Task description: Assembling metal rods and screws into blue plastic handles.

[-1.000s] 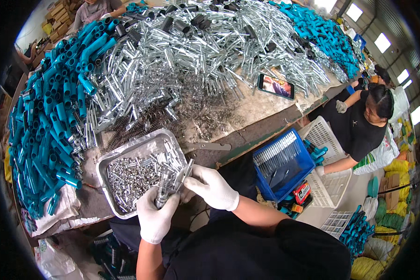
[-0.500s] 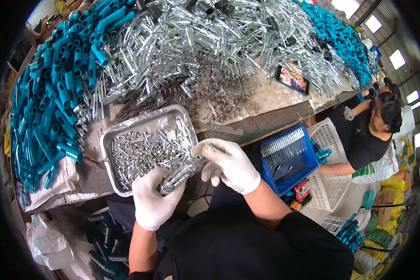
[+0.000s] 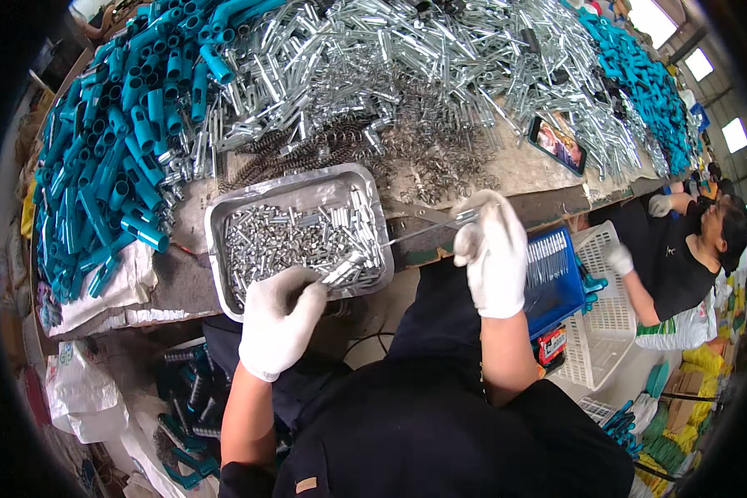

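The left hand (image 3: 278, 325), in a white glove, has thumb and fingers closed on a silver metal piece (image 3: 346, 269), which juts out toward 2 o'clock over the near edge of the metal tray (image 3: 213, 257). The tray, heaped with small metal parts (image 3: 266, 241), lies at 12 o'clock from that hand. The right hand (image 3: 500, 261), also gloved, is between 2 and 3 o'clock from the left; its thumb and fingertips are pinched together on the end of a thin metal rod (image 3: 419, 233). The rod points toward 8 o'clock, its tip near the tray's rim; whether they touch, I cannot tell. The phone (image 3: 559, 145) lies at 1 o'clock from the right hand, the blue bin (image 3: 554, 286) at 4 o'clock.

0.5 s ago the 2 hands were close, the right one's fingers at the upper end of a thick metal cylinder in the left. Now they are well apart, the rod shows clear of the left hand, and the whole view has shifted
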`<state>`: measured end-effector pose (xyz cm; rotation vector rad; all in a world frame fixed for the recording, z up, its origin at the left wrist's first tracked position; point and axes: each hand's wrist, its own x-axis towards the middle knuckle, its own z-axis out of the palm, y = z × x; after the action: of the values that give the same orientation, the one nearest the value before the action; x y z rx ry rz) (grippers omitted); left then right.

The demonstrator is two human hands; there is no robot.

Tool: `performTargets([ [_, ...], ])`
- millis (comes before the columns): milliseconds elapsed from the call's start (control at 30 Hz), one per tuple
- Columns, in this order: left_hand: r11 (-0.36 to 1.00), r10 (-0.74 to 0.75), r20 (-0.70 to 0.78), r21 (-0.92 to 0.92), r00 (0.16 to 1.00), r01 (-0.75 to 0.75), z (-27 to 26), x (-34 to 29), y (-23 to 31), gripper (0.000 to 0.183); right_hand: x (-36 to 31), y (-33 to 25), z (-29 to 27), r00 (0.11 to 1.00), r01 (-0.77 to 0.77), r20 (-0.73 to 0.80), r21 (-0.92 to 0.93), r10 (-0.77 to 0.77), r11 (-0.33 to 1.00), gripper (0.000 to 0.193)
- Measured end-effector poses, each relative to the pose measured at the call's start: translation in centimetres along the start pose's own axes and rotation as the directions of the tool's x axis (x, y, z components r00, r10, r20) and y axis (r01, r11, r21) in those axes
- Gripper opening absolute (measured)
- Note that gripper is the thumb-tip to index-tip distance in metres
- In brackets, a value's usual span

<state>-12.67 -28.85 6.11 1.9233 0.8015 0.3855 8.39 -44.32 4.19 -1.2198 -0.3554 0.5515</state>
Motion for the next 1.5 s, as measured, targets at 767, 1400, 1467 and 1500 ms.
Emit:
performTargets([
  [767, 0.965, -0.187, 0.199, -0.147, 0.962, 0.218, 0.6, 1.1, 0.7, 0.029, -0.5, 2.4, 3.7, 0.922, 0.218, 0.384, -0.392, -0.056, 0.894, 0.018],
  [1400, 0.975, -0.116, 0.232, -0.160, 0.966, 0.156, -0.9, 2.7, -0.8, 0.026, -0.9, 4.3, 6.2, 0.927, -0.185, 0.293, -0.184, 0.234, 0.965, 0.037],
  [1467, 0.940, -0.240, 0.214, -0.194, 0.947, 0.282, -1.0, 2.8, -0.3, 0.026, -0.3, 4.7, 6.0, 0.915, -0.246, 0.283, -0.175, 0.288, 0.953, 0.037],
  [1500, 0.948, -0.237, 0.181, -0.172, 0.955, 0.268, -0.9, 3.1, -0.8, 0.026, 0.2, 4.8, 5.7, 0.953, -0.163, 0.225, -0.180, 0.202, 0.970, 0.038],
])
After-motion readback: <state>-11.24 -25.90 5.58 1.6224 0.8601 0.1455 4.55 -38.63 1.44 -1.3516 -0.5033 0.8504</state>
